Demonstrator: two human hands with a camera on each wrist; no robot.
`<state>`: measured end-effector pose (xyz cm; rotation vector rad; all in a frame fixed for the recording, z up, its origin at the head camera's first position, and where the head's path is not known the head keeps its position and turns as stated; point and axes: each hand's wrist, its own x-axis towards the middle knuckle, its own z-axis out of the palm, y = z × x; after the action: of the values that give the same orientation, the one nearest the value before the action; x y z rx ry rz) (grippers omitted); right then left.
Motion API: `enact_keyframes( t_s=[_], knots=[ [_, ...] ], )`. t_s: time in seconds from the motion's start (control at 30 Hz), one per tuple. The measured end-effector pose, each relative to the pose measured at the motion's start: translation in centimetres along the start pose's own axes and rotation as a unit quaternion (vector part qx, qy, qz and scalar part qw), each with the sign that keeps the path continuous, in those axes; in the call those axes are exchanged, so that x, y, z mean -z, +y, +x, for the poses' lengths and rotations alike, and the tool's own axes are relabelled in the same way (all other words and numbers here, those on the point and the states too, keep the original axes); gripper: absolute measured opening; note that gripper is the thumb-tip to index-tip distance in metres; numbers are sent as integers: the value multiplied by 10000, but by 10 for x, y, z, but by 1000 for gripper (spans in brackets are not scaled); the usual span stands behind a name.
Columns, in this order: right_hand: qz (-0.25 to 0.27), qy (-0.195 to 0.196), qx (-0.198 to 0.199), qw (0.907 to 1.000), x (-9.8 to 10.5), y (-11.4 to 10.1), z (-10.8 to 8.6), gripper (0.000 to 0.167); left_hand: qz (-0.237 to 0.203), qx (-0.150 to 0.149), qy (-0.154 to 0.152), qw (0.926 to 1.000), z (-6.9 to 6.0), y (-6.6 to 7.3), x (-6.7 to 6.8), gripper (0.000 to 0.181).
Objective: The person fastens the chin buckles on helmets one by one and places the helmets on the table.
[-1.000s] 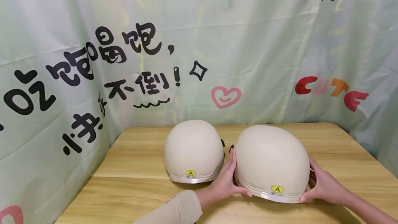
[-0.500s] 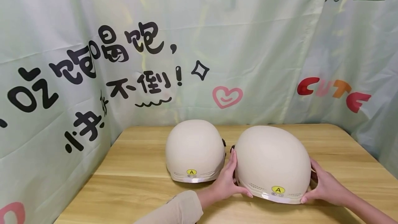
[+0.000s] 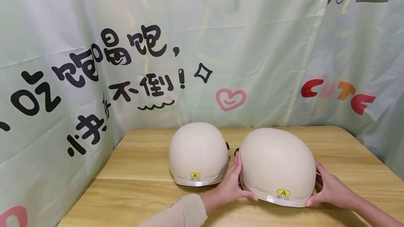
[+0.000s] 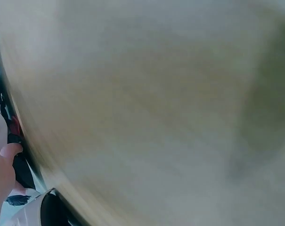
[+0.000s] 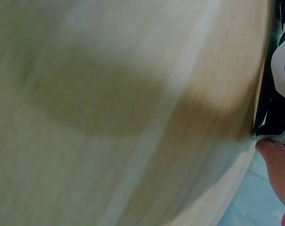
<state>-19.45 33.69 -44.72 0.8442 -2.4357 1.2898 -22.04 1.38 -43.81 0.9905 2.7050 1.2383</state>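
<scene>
Two smooth beige helmets are side by side, each with a yellow "A" sticker low on its front. The larger-looking right helmet [image 3: 277, 164] is between both hands. My left hand [image 3: 229, 185] grips its left side, fingers along the shell and thumb at the lower rim. On the opposite side, my right hand [image 3: 334, 188] holds it likewise, thumb at the rim. Whether its rim touches the table cannot be told. Just left of my left hand, the left helmet [image 3: 199, 153] sits upright on the table. In the right wrist view, the held helmet's pale edge [image 5: 284, 70] and dark inside show.
The wooden table [image 3: 132, 171] runs back to a pale green printed curtain [image 3: 258, 52]. More curtain hangs along the left and right sides. A black fitting [image 3: 227, 145] sticks out from the left helmet's side, in the narrow gap between the helmets.
The head view has shifted very slightly. Both hands keep the same hold on the right helmet, and neither helmet has visibly moved on the table.
</scene>
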Motion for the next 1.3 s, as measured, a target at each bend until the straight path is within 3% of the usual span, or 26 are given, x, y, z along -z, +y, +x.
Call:
enact_keyframes(
  t_s=[0.27, 0.5, 0.57, 0.73, 0.8, 0.97, 1.13, 1.3],
  knots=[
    [51, -29, 24, 10000, -1, 3, -1, 129, 223, 19, 164, 9996, -4, 2, -1, 130],
    [-100, -52, 59, 9999, 2, 3, 0, 130, -852, 261, -33, 9960, -1, 1, -3, 127],
    [-119, -54, 47, 9999, 3, 3, 0, 130, -965, 221, -50, 9951, -1, 1, -3, 127],
    [-73, -40, 145, 9999, 2, 3, 1, 128, -322, 89, 7, 9994, -1, -1, -4, 128],
    [-66, -58, 192, 9998, 1, 3, 2, 129, 49, 112, 8, 9999, -1, -1, -5, 129],
    [-204, -116, 162, 9996, 2, 2, 4, 132, 481, 233, 30, 9986, -3, 1, -5, 128],
    [-682, -149, -173, 9974, 4, -6, 6, 131, 620, 323, 185, 9974, -6, 3, -7, 127],
    [-1191, 85, -519, 9915, 4, -22, 10, 129, 598, 295, 360, 9971, -12, 9, -9, 121]
  ],
)
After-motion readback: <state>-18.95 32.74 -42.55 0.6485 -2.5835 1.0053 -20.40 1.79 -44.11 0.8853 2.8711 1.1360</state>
